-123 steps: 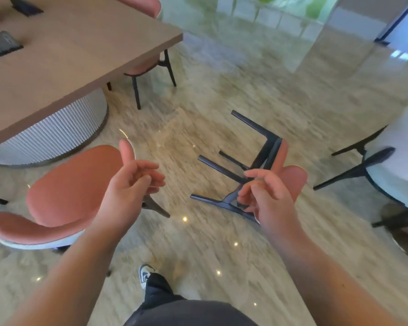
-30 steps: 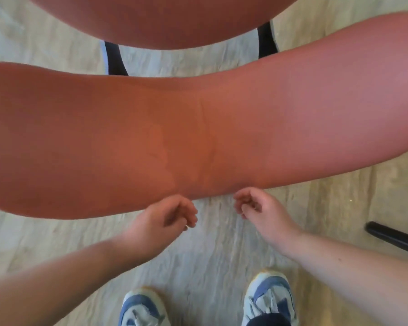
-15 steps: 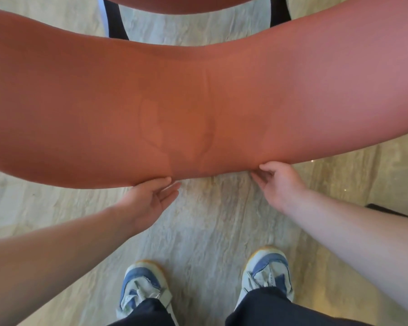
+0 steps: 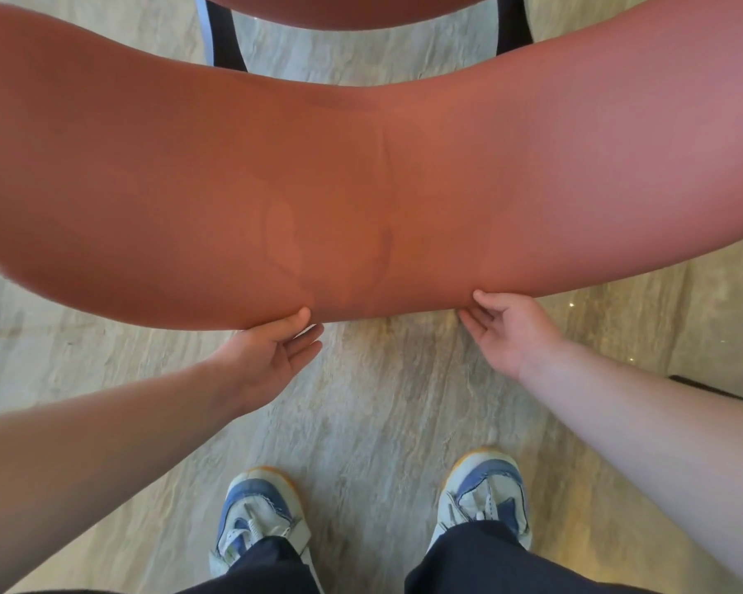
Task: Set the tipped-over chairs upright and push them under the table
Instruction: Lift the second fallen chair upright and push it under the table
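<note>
A terracotta chair stands upright directly in front of me. Its wide curved backrest (image 4: 361, 186) fills most of the view, with the seat (image 4: 348, 6) and two black legs (image 4: 228, 45) beyond it. My left hand (image 4: 271, 358) holds the near rim of the backrest, thumb on top and fingers below. My right hand (image 4: 511, 332) grips the same rim a little to the right, thumb on the edge and fingers curled beneath. The table is out of view.
I stand on a polished marble floor (image 4: 382, 400), my two blue and white shoes (image 4: 258, 516) just behind the chair. A dark leg of another chair (image 4: 713, 390) shows at the right edge.
Four seconds ago a chair lay tipped on the floor and my hands were empty. Over the last second both hands uncurled, reached the backrest rim and took hold; the backrest sits closer and lower.
</note>
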Demonstrator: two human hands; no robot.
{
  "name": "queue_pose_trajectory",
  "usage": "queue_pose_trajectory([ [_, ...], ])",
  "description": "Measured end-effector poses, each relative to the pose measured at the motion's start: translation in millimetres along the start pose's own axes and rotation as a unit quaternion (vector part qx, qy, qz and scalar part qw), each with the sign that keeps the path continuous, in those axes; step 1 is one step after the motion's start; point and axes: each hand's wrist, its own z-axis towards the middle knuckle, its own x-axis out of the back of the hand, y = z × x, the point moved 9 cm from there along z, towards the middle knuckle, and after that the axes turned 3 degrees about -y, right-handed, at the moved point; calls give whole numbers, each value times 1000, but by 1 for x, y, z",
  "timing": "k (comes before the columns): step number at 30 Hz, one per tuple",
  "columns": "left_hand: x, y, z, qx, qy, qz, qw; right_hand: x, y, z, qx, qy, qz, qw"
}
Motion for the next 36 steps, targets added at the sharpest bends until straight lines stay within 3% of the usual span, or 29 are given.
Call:
queue_pose_trajectory([
  [15, -23, 43, -70, -30, 24, 12, 999, -30, -35, -75, -2, 10, 1, 1000],
  [20, -45, 83, -124, -26, 35, 1, 999, -63, -68, -133, -6, -44, 34, 998],
  [36, -146, 257, -278, -47, 94, -39, 994, -194, -216, -295, -7, -23, -84, 996],
])
